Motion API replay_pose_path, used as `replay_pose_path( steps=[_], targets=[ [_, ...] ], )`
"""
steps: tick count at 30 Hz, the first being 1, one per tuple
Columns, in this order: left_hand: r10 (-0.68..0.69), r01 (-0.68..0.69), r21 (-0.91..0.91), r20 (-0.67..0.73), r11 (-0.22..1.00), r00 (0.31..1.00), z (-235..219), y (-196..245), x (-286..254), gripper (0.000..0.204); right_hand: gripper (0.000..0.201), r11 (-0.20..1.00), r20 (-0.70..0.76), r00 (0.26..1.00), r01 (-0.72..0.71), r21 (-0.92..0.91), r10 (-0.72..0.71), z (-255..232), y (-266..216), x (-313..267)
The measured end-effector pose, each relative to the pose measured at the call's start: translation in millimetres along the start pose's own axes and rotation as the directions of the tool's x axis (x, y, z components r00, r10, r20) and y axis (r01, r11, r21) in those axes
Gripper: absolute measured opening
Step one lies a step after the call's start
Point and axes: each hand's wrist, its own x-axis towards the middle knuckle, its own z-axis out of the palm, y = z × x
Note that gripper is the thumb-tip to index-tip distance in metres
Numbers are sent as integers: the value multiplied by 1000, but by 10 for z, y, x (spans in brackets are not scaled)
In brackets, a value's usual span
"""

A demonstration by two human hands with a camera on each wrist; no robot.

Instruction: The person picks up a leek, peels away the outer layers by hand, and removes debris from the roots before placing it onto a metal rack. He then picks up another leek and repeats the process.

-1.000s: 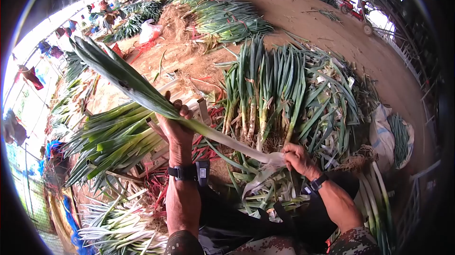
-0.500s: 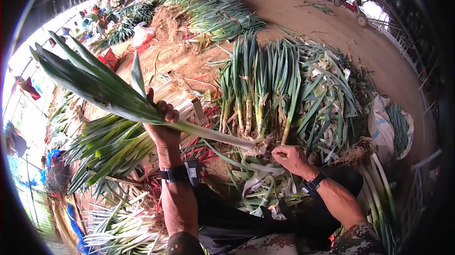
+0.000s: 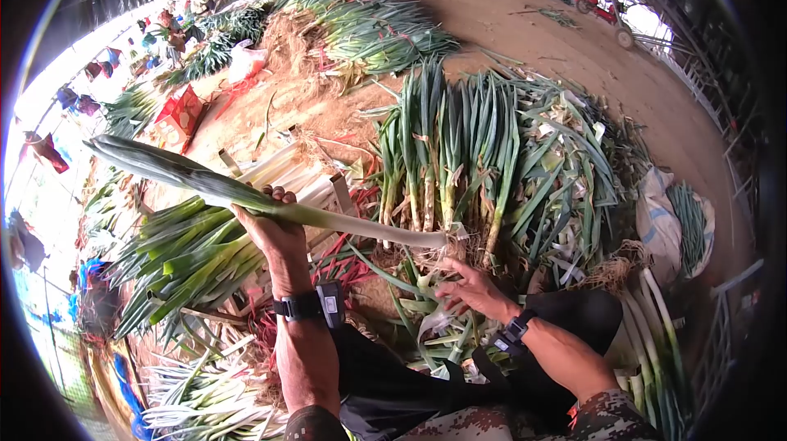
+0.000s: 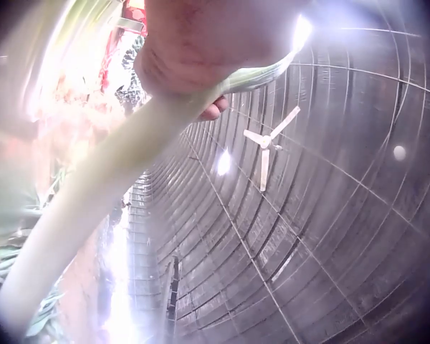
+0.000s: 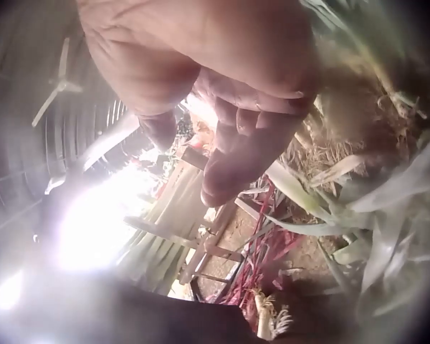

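My left hand (image 3: 277, 232) grips a long green onion (image 3: 361, 224) around its middle. Its dark leaves stretch off to the left, while the pale shank slants to the right toward the upright onions. Seen from the left wrist, the smooth white shank (image 4: 93, 179) runs down from under the hand. My right hand (image 3: 479, 289) is just below the shank's white end, holding nothing, its fingers loosely extended. In the right wrist view the palm and fingers of that hand (image 5: 229, 86) show above a wooden rack (image 5: 201, 258).
Unpeeled green onions (image 3: 451, 146) stand upright ahead, beside a heap of stripped leaves (image 3: 566, 179). Trimmed onions with green tops (image 3: 188, 236) lie on the rack at left, near red ties (image 3: 348, 256). More onions (image 3: 213, 396) lie lower left; a white sack (image 3: 658, 211) stands right.
My right hand pinched the loose skin at the onion's white end, then came away; its curled fingers have since opened and moved left. The onion's leaves swung left and have dropped lower.
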Motion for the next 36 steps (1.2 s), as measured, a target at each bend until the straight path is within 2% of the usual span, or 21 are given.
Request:
replay_pose_path(
  steps=[2,6,7,10,11,12,14,15,18,19,20,21,23,24,27,30,31,32,33,34,36],
  targets=[
    [12,-12,-8,-12,1000,1000,9,-28,-19,40,71,993,-75,997,21,117,-13,95,-45,66],
    [10,-9,13,-60,1000,998,-36,-94,-3,45,51,942,-190,981,86,323,-24,138,14,301],
    [0,0,1,-56,1000,998,-41,-100,-10,45,42,922,-225,972,148,358,-69,115,96,363],
    [12,-11,44,-30,999,999,-90,-69,8,44,46,986,-166,972,163,-41,-168,-20,187,265],
    [20,-19,71,-18,997,1000,-110,-56,10,44,48,957,-150,988,-16,-289,-29,-83,182,204],
    [-15,19,93,-41,996,999,-89,-73,-12,44,43,926,-138,990,-46,-374,-6,-159,367,241],
    [-77,89,140,-91,986,993,-33,-115,-112,43,36,841,-109,993,-97,-532,45,-387,949,322],
    [-98,95,112,24,989,995,-34,-134,-125,43,34,828,-105,985,-173,-532,138,-444,980,273],
    [-111,98,186,59,978,992,121,-64,-184,45,34,725,-137,930,-353,-591,341,-629,1119,-17],
    [-101,73,191,142,979,985,47,-53,-120,54,35,665,-169,923,-367,-650,345,-702,1179,-121],
    [-140,122,98,204,988,969,-30,-48,-85,55,36,601,-199,919,-376,-705,341,-765,1222,-192],
    [-153,138,77,229,987,961,-33,-34,-79,54,44,311,-95,990,-58,-949,-103,-832,1368,-139],
    [-154,150,37,278,988,948,-26,-9,-99,53,43,722,-236,956,-39,-691,-174,-612,912,-89],
    [-145,146,18,305,989,941,-12,-2,-110,53,42,866,-314,932,1,-499,-182,-450,571,-65],
    [-135,156,-23,391,987,911,20,-41,-109,52,37,957,-350,928,19,-288,-124,-46,-230,-116],
    [-150,207,-68,478,976,865,5,-67,-100,50,33,745,-322,851,115,-657,-415,-54,-144,121],
    [-165,234,-72,512,969,843,-12,-65,-96,50,36,643,-316,827,69,-763,-464,-81,-102,176],
    [-181,262,-75,543,962,820,-39,-60,-100,49,35,659,-358,818,34,-752,-450,-100,-50,201],
    [-245,308,-62,466,949,850,-54,-82,-101,55,35,672,-397,808,-1,-740,-436,-115,-17,206],
    [-245,306,-65,452,950,858,-7,-107,-161,55,34,684,-436,794,-35,-728,-423,-163,23,215],
    [-230,391,-126,630,912,741,-26,-49,-104,55,28,659,-466,844,-192,-727,-268,-592,344,199]
  ],
)
